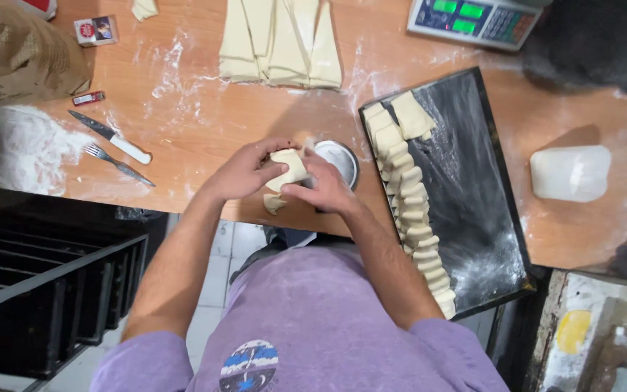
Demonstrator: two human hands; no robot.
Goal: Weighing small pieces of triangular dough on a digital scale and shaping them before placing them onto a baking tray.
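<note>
Your left hand and right hand pinch one pale, soft dough piece at frame centre, fingers curled shut around it. Fold it evenly and keep it over the floured wooden table, whose near edge is close. The black baking tray crowds your right; open room lies upper left.

The hands cover most of the dough piece, so its shape is unclear. The right hand also hides part of the metal tin. The frame's top edge cuts off the dough strips and scale; the left edge cuts the paper sack. The tray's near corner passes behind the right forearm.
</note>
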